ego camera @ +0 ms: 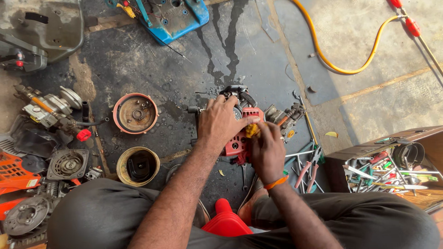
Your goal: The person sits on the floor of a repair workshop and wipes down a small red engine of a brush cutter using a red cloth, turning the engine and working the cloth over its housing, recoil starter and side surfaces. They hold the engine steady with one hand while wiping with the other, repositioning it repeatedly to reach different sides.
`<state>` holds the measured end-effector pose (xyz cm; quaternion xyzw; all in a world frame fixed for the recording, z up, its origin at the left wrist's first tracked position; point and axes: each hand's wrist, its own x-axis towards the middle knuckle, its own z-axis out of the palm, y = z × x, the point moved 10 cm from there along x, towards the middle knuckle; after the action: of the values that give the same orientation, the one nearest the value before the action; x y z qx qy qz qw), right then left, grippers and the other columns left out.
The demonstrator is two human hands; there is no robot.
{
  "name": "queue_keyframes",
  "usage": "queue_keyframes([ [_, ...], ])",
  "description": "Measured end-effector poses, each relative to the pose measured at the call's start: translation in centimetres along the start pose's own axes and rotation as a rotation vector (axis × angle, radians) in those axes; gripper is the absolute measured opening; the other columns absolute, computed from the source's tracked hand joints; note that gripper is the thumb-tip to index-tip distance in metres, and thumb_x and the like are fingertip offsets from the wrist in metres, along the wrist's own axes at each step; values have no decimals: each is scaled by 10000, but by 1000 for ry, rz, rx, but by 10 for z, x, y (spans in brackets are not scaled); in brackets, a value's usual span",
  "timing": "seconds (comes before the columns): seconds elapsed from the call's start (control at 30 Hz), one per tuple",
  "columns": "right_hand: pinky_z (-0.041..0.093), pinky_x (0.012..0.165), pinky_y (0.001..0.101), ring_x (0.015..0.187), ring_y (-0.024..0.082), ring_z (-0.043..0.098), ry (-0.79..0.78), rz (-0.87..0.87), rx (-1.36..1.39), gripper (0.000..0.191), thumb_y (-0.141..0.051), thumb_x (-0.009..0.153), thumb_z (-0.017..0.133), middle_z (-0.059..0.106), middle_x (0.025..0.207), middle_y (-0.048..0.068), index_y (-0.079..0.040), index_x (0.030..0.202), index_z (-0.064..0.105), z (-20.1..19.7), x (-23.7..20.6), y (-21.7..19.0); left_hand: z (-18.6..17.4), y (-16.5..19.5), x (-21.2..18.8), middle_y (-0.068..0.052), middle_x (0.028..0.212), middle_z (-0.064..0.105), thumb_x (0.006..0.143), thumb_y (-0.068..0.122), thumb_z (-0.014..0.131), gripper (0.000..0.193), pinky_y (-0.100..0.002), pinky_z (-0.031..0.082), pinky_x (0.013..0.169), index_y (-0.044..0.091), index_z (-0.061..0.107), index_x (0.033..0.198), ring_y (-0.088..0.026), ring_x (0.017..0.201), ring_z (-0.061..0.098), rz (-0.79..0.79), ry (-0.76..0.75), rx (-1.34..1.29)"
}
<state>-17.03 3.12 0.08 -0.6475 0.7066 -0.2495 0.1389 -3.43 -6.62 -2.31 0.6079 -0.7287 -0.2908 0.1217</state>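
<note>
A small red and black engine [241,115] sits on the oily floor in front of my knees. My left hand [221,122] lies over its top and grips the housing. Pressed against the engine's red cover, my right hand [267,152] pinches a yellow rag [252,130]. An orange band circles my right wrist. Both hands hide much of the engine's middle.
Pliers and wrenches [307,168] lie right of the engine, beside a wooden toolbox [392,168] full of tools. A round rusty cover [135,113], a tin [138,166], engine parts [50,108] at left, a blue housing [173,16], a yellow hose [341,69].
</note>
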Motion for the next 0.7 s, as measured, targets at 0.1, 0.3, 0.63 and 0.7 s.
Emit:
queue_keyframes([
  [0.1, 558, 759, 470, 975, 380, 682, 26, 37, -6, 348, -123, 936, 666, 609, 1269, 159, -120, 1284, 653, 4, 32, 17, 1, -1, 2, -143, 1093, 663, 837, 724, 666, 718, -476, 560, 853, 77, 673, 1150, -301, 1075, 629, 17, -10, -50],
  [0.3, 552, 754, 483, 911, 384, 690, 66, 115, -13, 303, -153, 943, 652, 634, 1169, 155, -136, 1245, 677, 14, 73, 6, 5, -9, 3, -131, 1082, 667, 974, 582, 610, 531, -475, 564, 855, 82, 682, 1137, -295, 1055, 644, 24, 64, -123],
  [0.63, 553, 708, 470, 870, 385, 691, -60, 1, 73, 293, -131, 869, 709, 643, 1062, 143, -63, 1149, 656, -6, -32, -42, 21, -20, 13, -95, 1053, 661, 1016, 510, 571, 406, -432, 577, 806, 132, 699, 1090, -250, 989, 653, -111, 21, -128],
  [0.7, 555, 709, 463, 868, 375, 693, -14, -17, 83, 308, -119, 867, 702, 646, 1077, 134, -71, 1168, 660, -10, -26, -40, 24, -20, 12, -91, 1055, 661, 1010, 505, 577, 388, -433, 576, 799, 146, 704, 1084, -249, 983, 655, -99, 4, -125],
])
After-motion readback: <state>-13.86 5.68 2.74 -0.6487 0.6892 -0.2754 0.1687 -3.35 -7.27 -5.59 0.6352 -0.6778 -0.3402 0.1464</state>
